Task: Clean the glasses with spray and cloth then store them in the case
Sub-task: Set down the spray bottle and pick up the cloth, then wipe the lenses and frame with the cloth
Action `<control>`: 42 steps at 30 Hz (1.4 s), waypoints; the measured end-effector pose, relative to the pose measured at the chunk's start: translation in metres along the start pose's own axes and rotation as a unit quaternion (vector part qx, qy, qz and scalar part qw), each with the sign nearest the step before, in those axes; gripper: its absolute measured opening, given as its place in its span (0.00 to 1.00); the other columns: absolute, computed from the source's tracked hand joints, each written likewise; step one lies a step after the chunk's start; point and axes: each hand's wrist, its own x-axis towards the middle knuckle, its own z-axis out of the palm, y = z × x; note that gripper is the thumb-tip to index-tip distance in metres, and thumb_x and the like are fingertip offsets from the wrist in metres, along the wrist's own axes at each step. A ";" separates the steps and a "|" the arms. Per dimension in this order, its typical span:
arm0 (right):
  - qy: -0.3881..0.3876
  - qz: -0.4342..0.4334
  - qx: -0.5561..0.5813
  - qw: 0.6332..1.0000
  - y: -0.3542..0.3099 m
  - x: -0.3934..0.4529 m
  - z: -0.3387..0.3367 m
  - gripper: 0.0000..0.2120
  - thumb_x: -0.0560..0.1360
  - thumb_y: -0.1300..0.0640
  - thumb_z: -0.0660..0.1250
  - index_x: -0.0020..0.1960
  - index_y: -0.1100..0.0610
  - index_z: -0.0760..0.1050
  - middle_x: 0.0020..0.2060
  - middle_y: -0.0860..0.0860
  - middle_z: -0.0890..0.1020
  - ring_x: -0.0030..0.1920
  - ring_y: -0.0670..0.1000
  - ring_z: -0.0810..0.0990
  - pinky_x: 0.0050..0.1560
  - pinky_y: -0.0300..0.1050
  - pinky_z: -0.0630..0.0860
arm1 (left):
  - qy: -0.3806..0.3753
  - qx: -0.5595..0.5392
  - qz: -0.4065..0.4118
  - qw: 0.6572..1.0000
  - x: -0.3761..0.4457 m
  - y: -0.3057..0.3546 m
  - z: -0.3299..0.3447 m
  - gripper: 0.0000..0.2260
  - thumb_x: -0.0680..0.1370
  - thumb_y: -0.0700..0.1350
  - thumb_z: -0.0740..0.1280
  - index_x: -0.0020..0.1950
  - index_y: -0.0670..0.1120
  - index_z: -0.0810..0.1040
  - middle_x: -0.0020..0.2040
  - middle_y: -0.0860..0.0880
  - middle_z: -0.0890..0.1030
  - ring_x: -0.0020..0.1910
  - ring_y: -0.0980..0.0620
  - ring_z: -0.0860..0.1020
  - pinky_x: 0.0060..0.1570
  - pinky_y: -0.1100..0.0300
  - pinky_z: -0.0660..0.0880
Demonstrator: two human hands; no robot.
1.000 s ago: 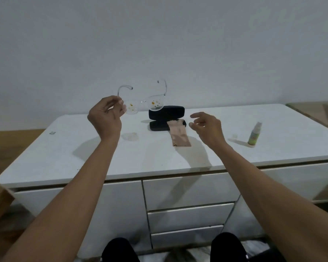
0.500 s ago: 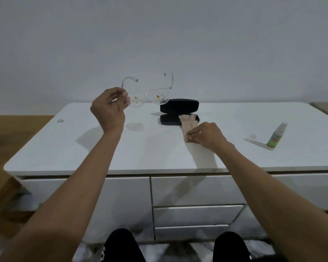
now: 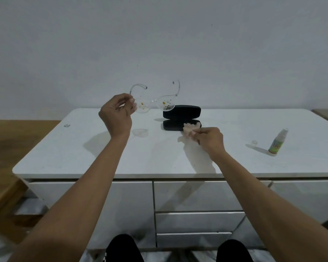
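The right hand (image 3: pixel 209 138) pinches the pink cloth (image 3: pixel 190 128) beside the open black case (image 3: pixel 181 118); better to lift it fully before wiping. The left hand (image 3: pixel 116 115) fingers pinch the clear glasses (image 3: pixel 153 103) above the desk (image 3: pixel 159 157), lenses spotted yellow-brown.

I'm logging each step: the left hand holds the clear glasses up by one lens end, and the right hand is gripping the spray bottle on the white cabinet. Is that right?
Not quite. In the head view the right hand grips the pink cloth beside the black case; the spray bottle stands untouched farther right. The left hand does hold the clear glasses up.
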 end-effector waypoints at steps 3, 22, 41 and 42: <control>-0.008 0.049 0.159 0.986 -0.021 -0.008 -0.003 0.03 0.76 0.58 0.74 0.44 0.52 0.86 0.34 0.49 0.80 0.39 0.51 0.74 0.42 0.43 0.73 | 0.002 -0.003 -0.002 1.000 0.001 0.003 0.000 0.03 0.75 0.30 0.73 0.47 0.35 0.84 0.41 0.40 0.83 0.38 0.47 0.83 0.44 0.53 0.84; -0.008 0.000 0.239 0.971 -0.100 -0.035 -0.001 0.03 0.75 0.51 0.75 0.43 0.45 0.86 0.42 0.49 0.88 0.52 0.56 0.87 0.40 0.43 0.72 | 0.001 0.009 0.007 1.000 -0.002 0.022 0.002 0.04 0.74 0.30 0.73 0.45 0.38 0.84 0.40 0.41 0.83 0.39 0.49 0.82 0.43 0.53 0.85; 0.075 -0.104 0.269 0.955 -0.118 -0.046 0.034 0.09 0.77 0.57 0.68 0.43 0.53 0.87 0.33 0.55 0.86 0.34 0.46 0.81 0.37 0.31 0.74 | 0.000 -0.006 0.006 1.000 -0.010 0.040 0.011 0.05 0.75 0.29 0.73 0.44 0.38 0.83 0.39 0.41 0.82 0.37 0.46 0.83 0.42 0.55 0.84; 0.085 -0.106 0.278 0.951 -0.119 -0.045 0.035 0.09 0.77 0.60 0.70 0.46 0.51 0.88 0.34 0.50 0.87 0.36 0.42 0.83 0.38 0.29 0.74 | 0.001 -0.005 0.010 1.000 -0.010 0.041 0.011 0.04 0.75 0.30 0.73 0.44 0.38 0.83 0.39 0.41 0.82 0.36 0.46 0.84 0.42 0.54 0.84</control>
